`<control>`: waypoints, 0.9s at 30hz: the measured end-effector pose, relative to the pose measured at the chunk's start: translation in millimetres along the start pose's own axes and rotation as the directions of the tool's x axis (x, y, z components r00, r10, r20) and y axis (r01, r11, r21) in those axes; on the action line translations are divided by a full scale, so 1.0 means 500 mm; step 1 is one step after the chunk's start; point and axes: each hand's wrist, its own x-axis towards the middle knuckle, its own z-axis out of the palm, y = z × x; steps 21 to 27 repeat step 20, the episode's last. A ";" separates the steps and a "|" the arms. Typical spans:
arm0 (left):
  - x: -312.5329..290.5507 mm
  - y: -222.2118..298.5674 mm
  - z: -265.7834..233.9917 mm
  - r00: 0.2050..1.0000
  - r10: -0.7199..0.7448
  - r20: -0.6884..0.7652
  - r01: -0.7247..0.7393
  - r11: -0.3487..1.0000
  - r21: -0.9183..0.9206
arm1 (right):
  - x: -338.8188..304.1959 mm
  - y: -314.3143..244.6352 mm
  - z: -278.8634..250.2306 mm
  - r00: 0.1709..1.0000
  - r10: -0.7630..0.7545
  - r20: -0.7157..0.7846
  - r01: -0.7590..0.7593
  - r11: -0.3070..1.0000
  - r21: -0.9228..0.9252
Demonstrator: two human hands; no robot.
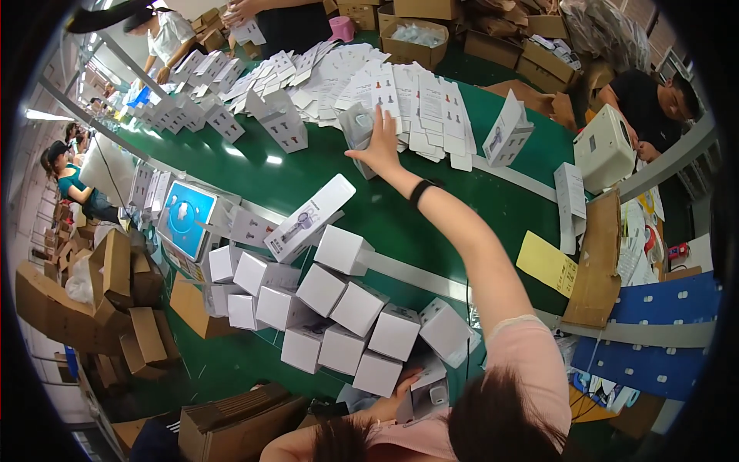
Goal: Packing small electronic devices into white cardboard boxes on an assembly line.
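My right hand (377, 146) reaches far across the green table, fingers and thumb spread beside a pale grey item in clear plastic (356, 123); whether it touches the item I cannot tell. Next to it lies a wide heap of flat printed white cartons (431, 108). Low in front of me, my left hand (396, 396) is curled against the side of a small white box (431, 396); part of the hand is hidden. Just beyond are stacked closed white boxes (342, 346), with a printed white box (312, 219) lying aslant behind them.
Half-folded cartons stand on the green table (308, 173), one white carton (508, 131) at its right. A yellow card (546, 263) lies near a cardboard piece (596, 258). A blue-faced box (187, 218) is at left. Brown cartons (69, 308) crowd the floor; people work around the table.
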 end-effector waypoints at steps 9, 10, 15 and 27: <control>0.001 0.023 -0.012 0.999 0.031 -0.044 -0.032 0.999 -0.015 | -0.107 -0.021 -0.238 0.960 0.081 0.268 -0.147 0.960 0.237; 0.003 0.026 -0.010 0.998 0.036 -0.050 -0.037 0.999 -0.020 | -0.124 -0.010 -0.313 0.925 0.138 0.355 -0.215 0.958 0.188; 0.083 -0.110 -0.001 0.353 0.936 0.020 -0.672 0.238 0.701 | -0.152 0.139 -0.576 0.908 0.418 -0.009 -0.416 0.903 -0.106; 0.004 0.046 -0.008 0.996 0.039 -0.081 -0.053 0.983 -0.174 | -0.093 0.328 -0.587 0.810 0.306 -0.500 -0.426 0.893 -0.143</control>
